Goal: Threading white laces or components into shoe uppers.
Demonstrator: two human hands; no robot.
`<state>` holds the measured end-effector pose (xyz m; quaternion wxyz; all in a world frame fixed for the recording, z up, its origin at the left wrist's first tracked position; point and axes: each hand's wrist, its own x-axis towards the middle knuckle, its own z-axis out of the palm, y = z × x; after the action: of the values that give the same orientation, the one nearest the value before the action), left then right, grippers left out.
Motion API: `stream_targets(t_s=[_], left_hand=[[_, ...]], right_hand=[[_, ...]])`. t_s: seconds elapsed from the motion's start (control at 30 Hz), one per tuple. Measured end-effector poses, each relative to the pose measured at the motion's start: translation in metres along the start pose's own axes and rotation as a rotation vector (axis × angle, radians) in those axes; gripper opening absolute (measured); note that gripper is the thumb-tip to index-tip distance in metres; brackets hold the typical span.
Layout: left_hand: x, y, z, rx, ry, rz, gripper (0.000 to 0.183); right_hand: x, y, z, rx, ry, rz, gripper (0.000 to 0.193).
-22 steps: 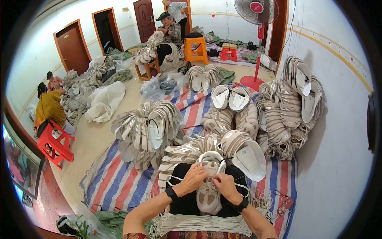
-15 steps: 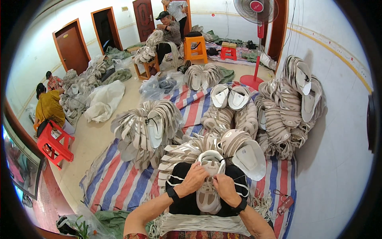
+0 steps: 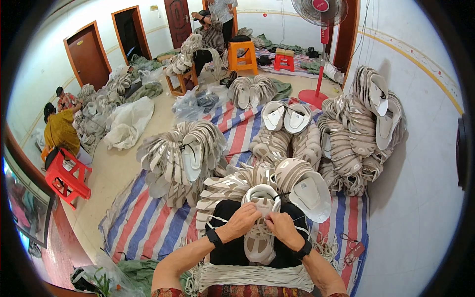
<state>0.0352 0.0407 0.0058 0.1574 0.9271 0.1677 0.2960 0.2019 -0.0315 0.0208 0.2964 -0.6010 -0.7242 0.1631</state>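
Observation:
A beige and white sneaker upper lies on my dark-clad lap, its heel opening away from me and its toe towards me. My left hand is closed, with fingertips pinching a white shoelace at the upper's tongue. Facing it, my right hand pinches the lace by the opposite row of eyelets. Loose lace loops stick out at both sides of the upper. Across my lap, nearer to me, lies a thick bundle of white shoelaces. The fingertips partly hide the lacing.
Just beyond my lap sits a string of nested uppers. More stacks stand on the striped tarp, with a tall pile by the right wall. A pedestal fan, red stool and several people are farther off.
My hands have drawn slightly closer together over the upper's tongue. At the back, the seated person has raised an arm to the head.

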Motion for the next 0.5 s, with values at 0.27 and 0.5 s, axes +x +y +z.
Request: stream_targets(t_s=[0.27, 0.5], left_hand=[[0.001, 0.008, -0.005, 0.194, -0.012, 0.047, 0.011], [0.009, 0.006, 0.002, 0.295, -0.006, 0.05, 0.008]], right_hand=[[-0.001, -0.023, 0.006, -0.531, -0.029, 0.066, 0.009], [0.004, 0.008, 0.0, -0.144, -0.053, -0.002, 0.016]])
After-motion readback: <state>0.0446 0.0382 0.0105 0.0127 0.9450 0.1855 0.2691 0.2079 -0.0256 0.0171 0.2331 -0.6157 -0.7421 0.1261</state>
